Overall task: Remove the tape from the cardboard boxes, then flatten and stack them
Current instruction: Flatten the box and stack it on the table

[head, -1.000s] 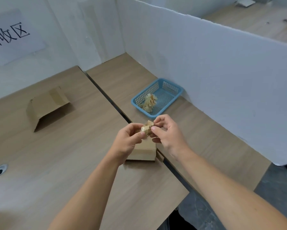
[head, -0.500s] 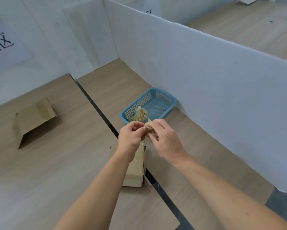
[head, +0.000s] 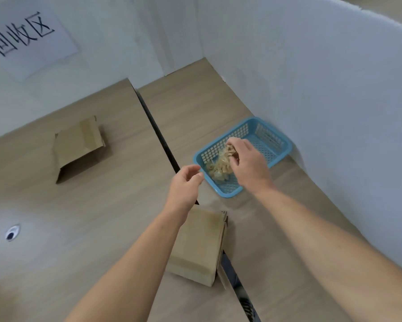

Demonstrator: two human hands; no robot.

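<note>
brown tape scraps (head: 218, 169) lie in the blue basket (head: 229, 194) where the right grip (head: 247, 162) pinches one more, the left grip (head: 186, 182) loose and empty, while the near box (head: 200, 242) and far box (head: 79, 145) lie apart on the bench (head: 102, 228), unstacked.

We see a dark gap (head: 159, 133) splitting two pale wood-grain tabletops, the tabletop (head: 44, 217) left of the gap carrying a round cable hole (head: 11, 233). Right of the gap a white partition (head: 334, 101) bounds the other tabletop (head: 195, 101), and left of the gap's far end a paper sign (head: 30, 40) with black characters hangs on the white wall (head: 116, 43).
</note>
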